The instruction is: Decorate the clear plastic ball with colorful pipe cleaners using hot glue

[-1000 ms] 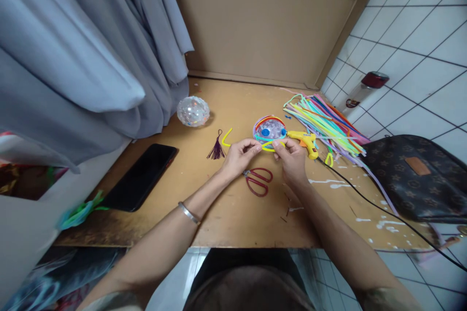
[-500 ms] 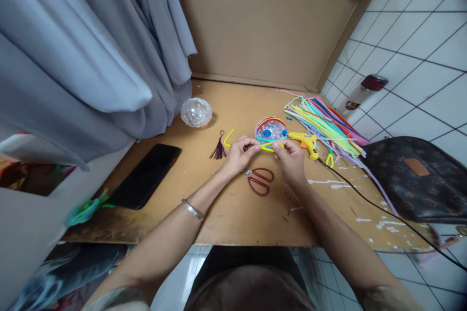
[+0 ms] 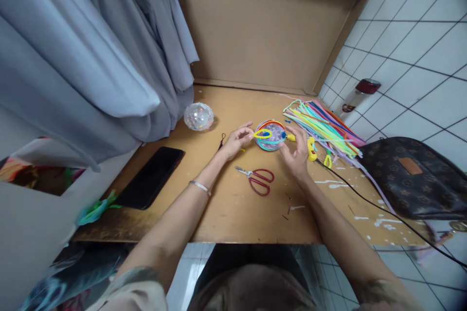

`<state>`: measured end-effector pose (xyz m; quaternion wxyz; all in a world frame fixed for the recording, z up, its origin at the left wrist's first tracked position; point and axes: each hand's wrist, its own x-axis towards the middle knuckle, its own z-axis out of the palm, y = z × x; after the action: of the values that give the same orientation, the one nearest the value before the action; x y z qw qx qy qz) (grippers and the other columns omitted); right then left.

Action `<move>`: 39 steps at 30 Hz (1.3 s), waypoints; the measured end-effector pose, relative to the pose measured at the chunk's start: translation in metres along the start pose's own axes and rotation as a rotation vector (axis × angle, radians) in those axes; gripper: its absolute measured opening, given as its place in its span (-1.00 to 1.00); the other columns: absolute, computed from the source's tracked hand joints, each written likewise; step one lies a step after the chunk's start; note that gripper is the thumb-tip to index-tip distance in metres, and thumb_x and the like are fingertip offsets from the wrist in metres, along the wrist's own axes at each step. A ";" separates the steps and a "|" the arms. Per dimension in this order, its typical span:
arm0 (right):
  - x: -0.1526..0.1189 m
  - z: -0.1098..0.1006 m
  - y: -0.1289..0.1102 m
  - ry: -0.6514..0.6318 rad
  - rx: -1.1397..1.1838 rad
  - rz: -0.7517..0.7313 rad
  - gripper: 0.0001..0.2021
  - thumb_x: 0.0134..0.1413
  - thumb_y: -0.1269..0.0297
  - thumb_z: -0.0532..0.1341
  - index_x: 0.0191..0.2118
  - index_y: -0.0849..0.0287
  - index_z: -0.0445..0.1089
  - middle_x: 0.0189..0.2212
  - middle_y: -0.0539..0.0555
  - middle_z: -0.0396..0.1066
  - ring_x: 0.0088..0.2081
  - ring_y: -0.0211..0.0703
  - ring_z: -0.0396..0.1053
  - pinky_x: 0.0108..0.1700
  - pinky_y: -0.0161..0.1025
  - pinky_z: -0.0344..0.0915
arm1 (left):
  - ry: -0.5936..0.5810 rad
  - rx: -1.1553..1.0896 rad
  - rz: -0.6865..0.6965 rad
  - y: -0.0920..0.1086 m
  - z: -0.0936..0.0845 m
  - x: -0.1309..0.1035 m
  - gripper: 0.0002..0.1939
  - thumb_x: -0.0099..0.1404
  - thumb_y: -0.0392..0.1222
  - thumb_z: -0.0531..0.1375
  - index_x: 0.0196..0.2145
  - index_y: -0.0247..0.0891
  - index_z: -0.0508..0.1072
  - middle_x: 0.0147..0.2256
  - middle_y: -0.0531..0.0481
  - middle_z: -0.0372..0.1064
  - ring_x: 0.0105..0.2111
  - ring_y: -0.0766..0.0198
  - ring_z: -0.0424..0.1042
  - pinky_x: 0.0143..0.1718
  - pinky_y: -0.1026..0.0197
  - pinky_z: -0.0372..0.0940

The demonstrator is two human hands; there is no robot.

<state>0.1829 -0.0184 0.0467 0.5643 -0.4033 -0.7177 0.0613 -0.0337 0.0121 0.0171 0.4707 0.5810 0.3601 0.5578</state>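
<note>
My left hand [image 3: 236, 143] pinches one end of a yellow pipe-cleaner loop [image 3: 260, 134], which lies over the left part of a decorated ball [image 3: 272, 144]. The ball is clear and wrapped with coloured strips, with blue round pieces on it. At the ball's right side is my right hand [image 3: 297, 155], its thumb and fingers apart and holding nothing. Behind that hand lies a yellow glue gun [image 3: 311, 149], partly hidden. Red-handled scissors [image 3: 260, 181] rest between my forearms. A dark tassel [image 3: 221, 142] is mostly covered by my left hand.
Another clear ball [image 3: 199, 116] sits at the back left, and a black phone [image 3: 151, 177] at the left. Coloured pipe cleaners [image 3: 324, 124], a black cable and a brown patterned bag [image 3: 419, 180] are on the right. Cardboard [image 3: 262, 34] stands behind.
My left hand has lifted the yellow loop up over the ball. My right hand has let go of the yellow piece, opened and moved slightly right. The scissors' blades now show.
</note>
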 end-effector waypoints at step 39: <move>-0.001 0.016 0.005 -0.229 -0.211 -0.084 -0.84 0.27 0.31 0.06 -0.16 0.03 0.38 0.12 0.17 0.47 0.21 0.06 0.36 0.30 0.22 0.00 | 0.022 -0.021 0.037 -0.017 0.007 0.000 -0.67 0.11 0.07 0.39 -0.43 -0.29 0.54 0.06 -0.25 0.43 0.20 -0.06 0.33 0.31 -0.17 0.05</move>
<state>0.1715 -0.0095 0.0378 0.4354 -0.4203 -0.7961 0.0076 -0.0255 0.0160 0.0017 0.4626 0.5764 0.3484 0.5766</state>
